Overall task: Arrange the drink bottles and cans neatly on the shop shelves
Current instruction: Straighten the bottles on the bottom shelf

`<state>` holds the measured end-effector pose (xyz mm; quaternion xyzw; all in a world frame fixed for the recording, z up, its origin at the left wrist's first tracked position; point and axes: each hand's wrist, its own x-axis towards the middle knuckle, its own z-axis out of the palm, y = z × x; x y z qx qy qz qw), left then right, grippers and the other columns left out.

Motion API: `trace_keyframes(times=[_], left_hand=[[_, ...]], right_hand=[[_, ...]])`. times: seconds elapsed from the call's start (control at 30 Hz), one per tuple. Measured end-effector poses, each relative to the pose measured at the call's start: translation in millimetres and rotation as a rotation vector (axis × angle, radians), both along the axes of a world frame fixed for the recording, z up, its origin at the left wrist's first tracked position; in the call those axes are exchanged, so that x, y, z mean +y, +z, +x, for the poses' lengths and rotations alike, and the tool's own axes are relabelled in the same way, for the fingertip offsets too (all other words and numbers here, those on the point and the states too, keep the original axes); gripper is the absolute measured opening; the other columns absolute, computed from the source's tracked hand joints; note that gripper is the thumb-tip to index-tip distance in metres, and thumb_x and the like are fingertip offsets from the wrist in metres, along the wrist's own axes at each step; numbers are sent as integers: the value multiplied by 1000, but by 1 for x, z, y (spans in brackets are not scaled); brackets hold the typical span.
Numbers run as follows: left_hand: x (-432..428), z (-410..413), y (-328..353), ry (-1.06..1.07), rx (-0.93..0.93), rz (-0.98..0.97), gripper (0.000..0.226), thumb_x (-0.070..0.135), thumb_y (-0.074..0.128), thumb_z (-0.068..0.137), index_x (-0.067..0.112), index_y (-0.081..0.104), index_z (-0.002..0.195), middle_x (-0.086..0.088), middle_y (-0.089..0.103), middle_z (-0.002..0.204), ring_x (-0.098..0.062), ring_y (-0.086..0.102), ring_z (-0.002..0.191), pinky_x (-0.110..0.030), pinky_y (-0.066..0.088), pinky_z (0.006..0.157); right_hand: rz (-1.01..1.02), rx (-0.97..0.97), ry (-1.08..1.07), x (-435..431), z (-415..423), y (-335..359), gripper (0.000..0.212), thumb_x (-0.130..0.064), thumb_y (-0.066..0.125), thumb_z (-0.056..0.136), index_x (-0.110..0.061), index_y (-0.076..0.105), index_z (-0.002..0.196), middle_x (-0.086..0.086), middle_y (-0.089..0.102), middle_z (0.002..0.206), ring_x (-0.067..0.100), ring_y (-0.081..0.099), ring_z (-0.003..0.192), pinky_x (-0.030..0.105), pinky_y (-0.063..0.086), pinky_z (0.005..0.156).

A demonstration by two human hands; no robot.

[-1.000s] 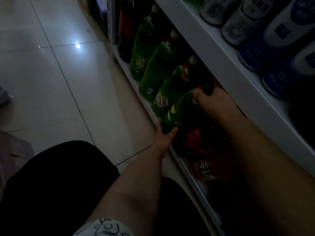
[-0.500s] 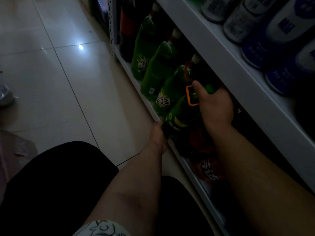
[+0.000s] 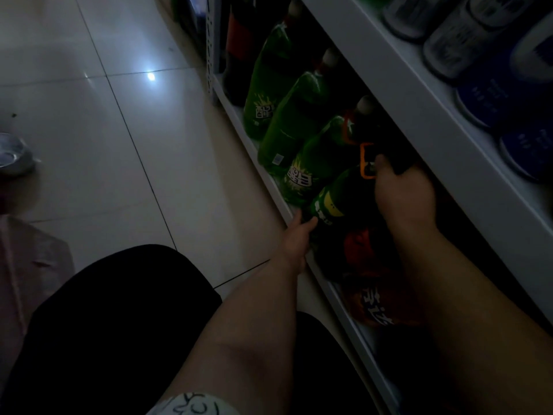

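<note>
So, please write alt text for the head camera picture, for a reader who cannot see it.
The left hand holds the base of a green bottle on the bottom shelf; the right hand grips its top. Dim light.

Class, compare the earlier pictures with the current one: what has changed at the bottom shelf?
The large green plastic bottle with an orange carry loop has turned: the loop and a yellow label patch now show. The right hand keeps its grip at the neck, the left hand at the base. The neighbouring green bottles stayed put.
</note>
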<state>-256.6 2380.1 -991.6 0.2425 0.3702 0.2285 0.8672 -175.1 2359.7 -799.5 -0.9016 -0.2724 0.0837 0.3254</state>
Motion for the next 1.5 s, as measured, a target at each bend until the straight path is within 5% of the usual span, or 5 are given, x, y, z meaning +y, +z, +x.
trace_keyframes(times=[0.47,0.7,0.8,1.2,1.5], left_hand=[[10,9,10,-118,233,238,59,36,47,99,23,23,151,0,30,154,-20,32,139,-33,29,112],[38,-25,54,-196,600,349,24,14,54,92,14,56,116,-8,65,104,-18,61,81,-19,51,66],[75,-47,90,-251,808,417,26,16,55,91,5,59,114,-20,61,116,-29,59,101,-32,50,83],[203,-65,163,-213,892,743,11,15,58,87,21,59,77,-4,58,76,-14,49,58,-22,39,45],[267,-20,192,-444,489,1114,46,19,63,81,19,57,127,3,63,113,-13,61,103,-23,50,81]], right_hand=[[64,-71,-13,-6,-8,11,40,-23,37,101,-8,44,138,13,58,127,26,55,115,27,40,93],[-27,-404,249,-20,-38,14,50,-19,49,91,-5,40,139,18,47,137,30,48,121,36,41,97],[-34,-466,460,-23,-46,17,40,-6,49,89,0,54,128,18,46,139,31,44,127,32,31,107],[-99,404,359,26,-56,-38,44,-22,56,89,-18,51,132,4,58,127,15,52,105,22,34,87],[94,581,321,91,-72,-58,36,-19,52,91,-39,51,121,-15,55,118,8,50,107,19,38,83]])
